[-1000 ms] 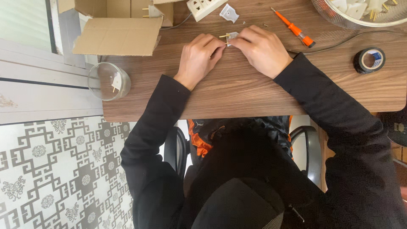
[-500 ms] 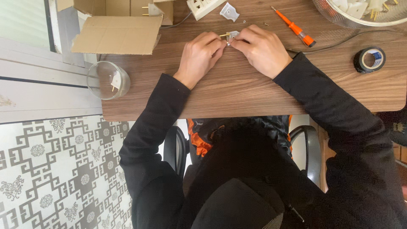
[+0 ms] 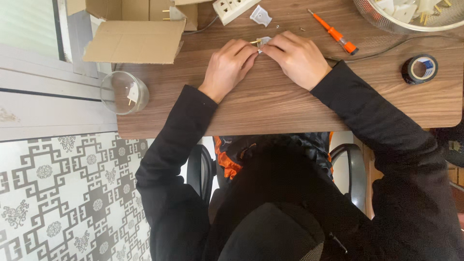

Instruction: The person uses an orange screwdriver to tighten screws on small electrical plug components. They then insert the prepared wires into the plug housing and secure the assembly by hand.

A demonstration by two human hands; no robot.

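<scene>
- My left hand (image 3: 227, 67) rests on the wooden desk (image 3: 290, 104), fingers curled in and pinching one end of a small white plug part (image 3: 264, 43) with a brass prong sticking out toward the left.
- My right hand (image 3: 296, 59) closes on the other end of that same part, knuckles up, so both sets of fingertips meet over it.
- The plug part sits low over the desk near the far edge, mostly hidden by my fingers.
- Just beyond it lie a white plastic cover (image 3: 261, 15) and a white power strip (image 3: 234, 8).
- An orange screwdriver (image 3: 333, 33) lies to the right of my hands, apart from them.
- A roll of black tape (image 3: 419, 69) sits well to the right.
- On the left, a clear glass (image 3: 123, 93) stands at the desk's edge, near an open cardboard box (image 3: 133, 34).
</scene>
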